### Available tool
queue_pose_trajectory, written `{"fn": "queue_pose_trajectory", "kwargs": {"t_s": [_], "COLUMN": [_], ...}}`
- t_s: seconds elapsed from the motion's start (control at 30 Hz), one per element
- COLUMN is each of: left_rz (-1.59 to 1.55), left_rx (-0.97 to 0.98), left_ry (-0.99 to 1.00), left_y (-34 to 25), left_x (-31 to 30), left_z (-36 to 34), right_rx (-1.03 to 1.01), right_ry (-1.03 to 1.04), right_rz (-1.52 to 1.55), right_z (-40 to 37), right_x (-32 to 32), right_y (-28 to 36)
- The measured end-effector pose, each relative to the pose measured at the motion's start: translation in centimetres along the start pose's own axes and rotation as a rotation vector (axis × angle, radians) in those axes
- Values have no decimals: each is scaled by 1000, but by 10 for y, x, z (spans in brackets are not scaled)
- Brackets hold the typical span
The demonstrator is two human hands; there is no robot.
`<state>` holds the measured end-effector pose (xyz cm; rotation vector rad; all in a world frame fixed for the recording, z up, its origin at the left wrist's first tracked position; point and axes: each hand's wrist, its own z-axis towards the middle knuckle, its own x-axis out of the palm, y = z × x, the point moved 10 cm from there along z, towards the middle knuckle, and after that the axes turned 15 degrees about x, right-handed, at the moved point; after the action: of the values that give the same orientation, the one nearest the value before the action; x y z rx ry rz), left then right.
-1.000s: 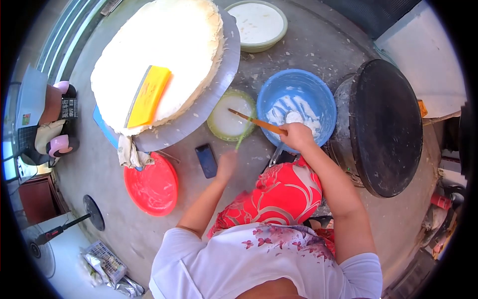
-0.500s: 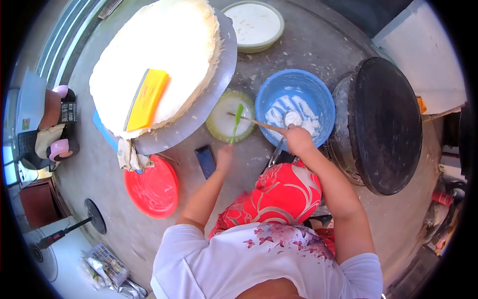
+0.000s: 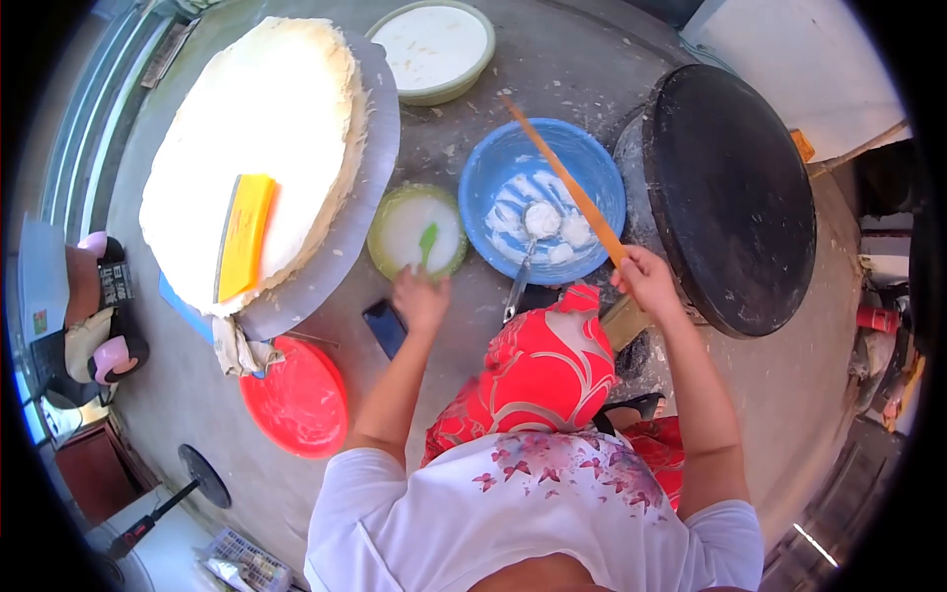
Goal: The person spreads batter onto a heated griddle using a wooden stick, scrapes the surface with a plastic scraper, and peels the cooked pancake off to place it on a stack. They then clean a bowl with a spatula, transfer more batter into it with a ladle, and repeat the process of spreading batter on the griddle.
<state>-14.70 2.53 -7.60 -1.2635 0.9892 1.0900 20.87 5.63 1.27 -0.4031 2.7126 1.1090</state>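
My right hand is closed round one end of a long flat wooden stick, which slants up and left across the blue basin. Inside that basin a ladle rests among white paste or flour. At the near rim of the yellow-green bowl, my left hand has its fingers apart. A small green spatula lies in the bowl's whitish liquid, its handle running toward those fingers. Whether a fingertip still touches the handle is hard to see.
A stack of thin flatbreads bears a yellow scraper at left. A black round griddle stands at right. Behind is a tub of white batter. Nearby are a phone and a red basin.
The wooden stick has swung from the bowl to over the blue basin as my right hand moved right. The green spatula has dropped lower into the bowl, and my left fingers have spread.
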Motion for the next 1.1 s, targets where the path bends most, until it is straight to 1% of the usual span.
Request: {"fn": "queue_pose_trajectory", "kwargs": {"t_s": [0.03, 0.07, 0.1, 0.13, 0.17, 0.2, 0.23, 0.27, 0.33, 0.37, 0.4, 0.43, 0.47, 0.5, 0.57, 0.6, 0.67, 0.7, 0.73, 0.77, 0.8, 0.83, 0.9, 0.93, 1.0, 1.03, 1.1], "left_rz": [-211, -421, -944, -1455, -1449, -1586, -1718, -1716, -1721, -1748, -1652, -1555, -1372, -1184, -900, -898, -559, -572, -573, -240, 93, 95, -85, -83, -582, -582, -1001], "left_rx": [155, 306, 115, -96, -93, -235, -382, -381, -579, -667, -702, -738, -610, -485, -401, -403, -272, -267, -272, -153, -32, -33, -124, -124, -302, -302, -569], "left_ry": [-84, -169, -90, -7, -21, 70, 164, 150, 157, 130, 154, 177, 171, 170, 161, 162, 149, 73, 73, 65, 57, 58, 573, 574, 584, 583, 637], "left_y": [-30, -60, -76, -101, -115, -126, -133, -127, -98, -71, -47, -21, 14, 48, 96, 109, 130, 145, 137, 114, 90, 83, 81, 85, 89, 84, 57], "left_x": [-12, -25, -12, 3, -10, -7, 0, -1, 17, 46, 50, 52, 65, 81, 84, 84, 74, 87, 75, 37, 12, 16, 81, 95, 137, 129, 108], "left_z": [13, 24, 33, 39, 51, 56, 57, 63, 59, 53, 47, 37, 33, 27, 15, 11, 9, 6, 3, 10, 14, 10, -20, -28, -52, -52, -66], "right_rx": [71, 95, 115, 91, 64, 54, -10, -72, -78, -71, -71, -19, 34, 39, 36, 38, 69, 70, 138, 206, 206, 218, 232, 215, 198, 164, 131], "right_ry": [38, 77, 118, 188, 262, 271, 369, 463, 474, 477, 485, 416, 347, 356, 280, 282, 280, 281, 291, 301, 303, 307, 314, 313, 314, 308, 303], "right_rz": [109, 188, 264, 236, 207, 204, 80, -49, -67, -77, -79, -44, -8, -6, 41, 42, 67, 63, 137, 212, 211, 255, 302, 281, 260, 237, 212], "right_z": [0, 2, 6, 14, 24, 34, 35, 32, 21, 13, 11, 16, 21, 24, 36, 38, 39, 37, 33, 32, 32, 33, 34, 34, 32, 29, 28], "right_x": [10, 25, 41, 60, 82, 99, 126, 146, 147, 148, 146, 129, 111, 104, 84, 82, 78, 78, 79, 80, 81, 82, 84, 84, 84, 84, 86], "right_y": [-3, 1, 6, 13, 15, 14, 21, 25, 27, 26, 21, 10, -2, -15, -40, -48, -60, -61, -64, -68, -68, -68, -69, -65, -59, -52, -42]}}
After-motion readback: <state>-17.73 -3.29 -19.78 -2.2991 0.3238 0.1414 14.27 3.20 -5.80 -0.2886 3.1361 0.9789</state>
